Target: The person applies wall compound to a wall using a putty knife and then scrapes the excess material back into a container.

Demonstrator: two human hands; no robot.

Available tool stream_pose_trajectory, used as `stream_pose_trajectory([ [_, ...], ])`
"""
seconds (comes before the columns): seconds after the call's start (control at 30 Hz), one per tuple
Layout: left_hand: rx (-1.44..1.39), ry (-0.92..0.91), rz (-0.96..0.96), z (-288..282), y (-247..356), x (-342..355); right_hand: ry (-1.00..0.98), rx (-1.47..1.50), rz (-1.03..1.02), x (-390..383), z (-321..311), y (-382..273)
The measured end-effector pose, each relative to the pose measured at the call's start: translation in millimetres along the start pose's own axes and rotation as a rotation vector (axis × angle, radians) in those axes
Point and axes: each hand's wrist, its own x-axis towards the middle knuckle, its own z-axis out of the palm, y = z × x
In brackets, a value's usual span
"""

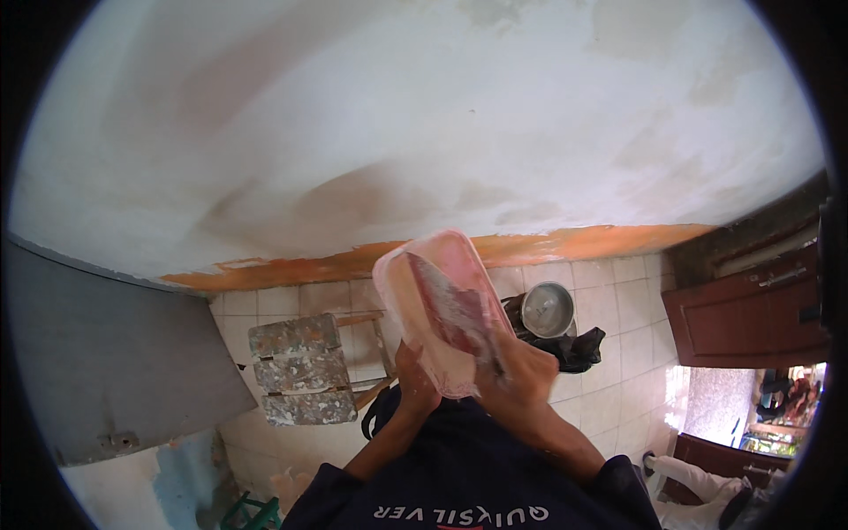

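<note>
A smeared plastic tray [456,251] fronts a matt wall [468,115] at twelve o'clock; rough, paint-crusted wooden stool [302,369], eight; metal pot [548,286], four.

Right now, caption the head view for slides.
Left hand gripping a pink tray, right hand holding a blurred tool over it.

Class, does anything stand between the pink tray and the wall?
Nothing visible stands between the pink tray and the patchy wall. The left hand holds the tray's near left edge; the right hand, a blurred tool over it.
</note>
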Motion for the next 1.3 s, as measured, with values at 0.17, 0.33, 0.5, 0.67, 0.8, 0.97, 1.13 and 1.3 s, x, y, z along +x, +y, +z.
stream_pose_trajectory([
  [0.17, -0.045, 0.018, 0.006, 9, 10, 0, -0.045, 0.003, -0.025, -8, -3, -4],
  [0.33, 0.110, 0.066, -0.010, 3, 4, -2, -0.031, 0.035, -0.045, 1, -2, -3],
  [0.5, 0.078, 0.043, 0.017, 1, 5, 2, -0.033, 0.039, -0.061, -6, -11, 0],
  [0.67, 0.139, 0.056, 0.069, 2, 5, 3, -0.107, 0.036, -0.074, -8, -10, 3],
  [0.8, 0.101, 0.043, 0.019, 5, 8, 0, -0.148, 0.036, -0.068, -7, -14, 3],
  [0.97, 0.081, 0.067, 0.004, 8, 11, -1, -0.098, 0.065, -0.058, -3, -15, 0],
  [1.13, 0.037, 0.050, 0.016, 7, 8, 2, -0.117, 0.050, -0.012, -1, -18, -5],
  [1.3, 0.044, -0.004, 0.002, 8, 11, 1, -0.141, 0.082, -0.019, -3, -15, -6],
])
